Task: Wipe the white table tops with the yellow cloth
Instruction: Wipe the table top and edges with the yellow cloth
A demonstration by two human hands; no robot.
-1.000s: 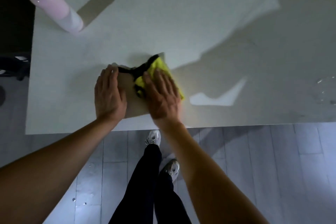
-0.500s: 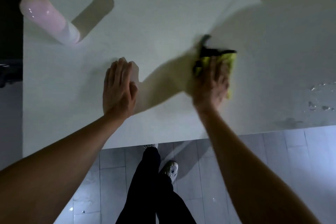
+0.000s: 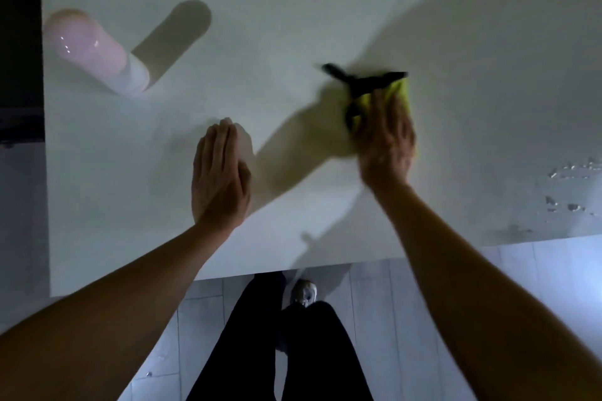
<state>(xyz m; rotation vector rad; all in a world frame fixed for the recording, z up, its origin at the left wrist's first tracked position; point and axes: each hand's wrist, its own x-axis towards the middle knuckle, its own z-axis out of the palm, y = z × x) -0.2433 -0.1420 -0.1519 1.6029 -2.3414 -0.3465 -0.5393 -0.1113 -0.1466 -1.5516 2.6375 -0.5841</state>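
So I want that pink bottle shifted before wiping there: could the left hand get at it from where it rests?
Probably yes. The left hand lies flat and holds nothing, and only bare white table top shows between it and the pink bottle at the far left corner. It would need a stretch forward and leftward.

Right hand (image 3: 386, 143) motion-blurred, covering most of the yellow cloth (image 3: 399, 91); its grip cannot be resolved. Counter (image 3: 293, 36) cut off at the right edge; both forearms cropped below.
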